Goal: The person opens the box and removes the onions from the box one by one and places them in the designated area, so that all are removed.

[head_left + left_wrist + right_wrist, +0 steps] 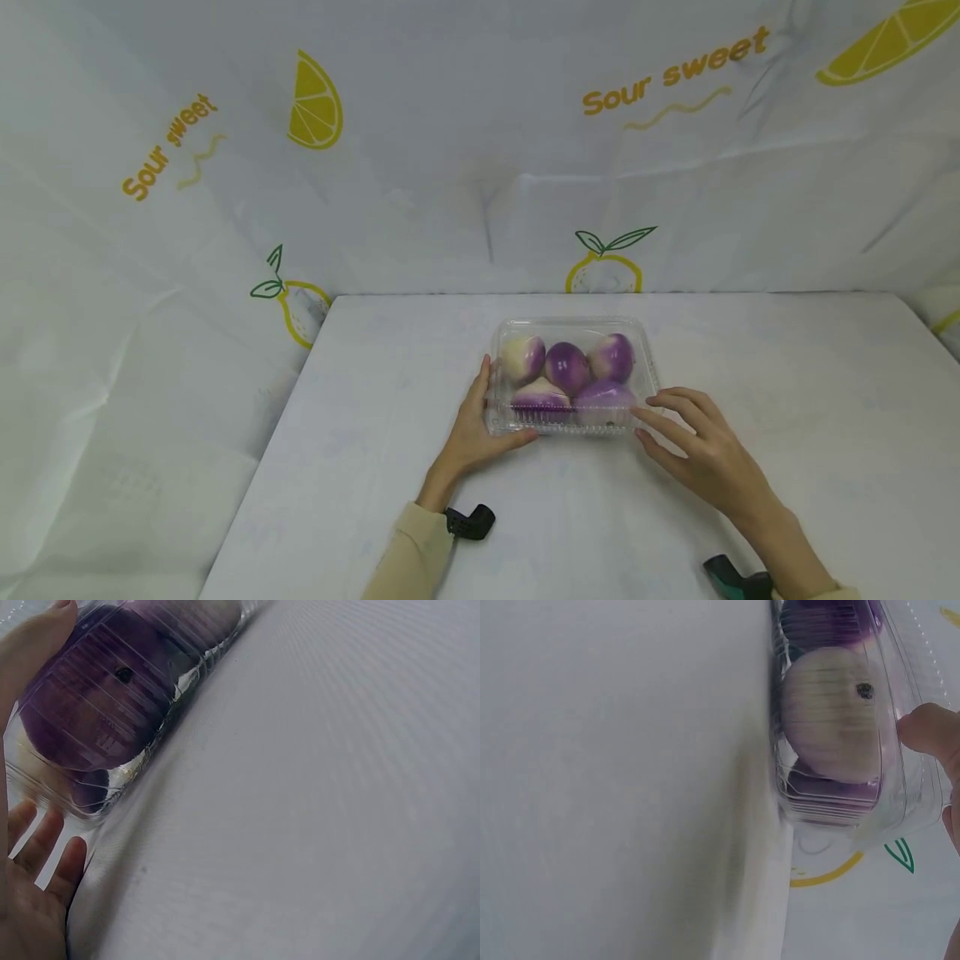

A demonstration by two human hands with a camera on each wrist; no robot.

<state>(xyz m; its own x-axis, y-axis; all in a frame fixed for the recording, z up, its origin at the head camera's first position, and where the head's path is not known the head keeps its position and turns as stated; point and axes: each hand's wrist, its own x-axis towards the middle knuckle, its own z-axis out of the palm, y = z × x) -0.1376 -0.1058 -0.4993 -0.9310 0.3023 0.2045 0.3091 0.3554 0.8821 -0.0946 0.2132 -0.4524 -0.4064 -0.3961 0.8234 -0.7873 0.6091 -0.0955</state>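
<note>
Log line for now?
left hand: touching box, left side | right hand: at front right corner | turnips: five, inside | table: under box

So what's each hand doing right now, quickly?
Left hand: open, touching the plastic box.
Right hand: open, at the box's front right corner; can't tell if it's touching.

Head — soft, even light | wrist views — dimmer, slightly blurred | glints on clear box
</note>
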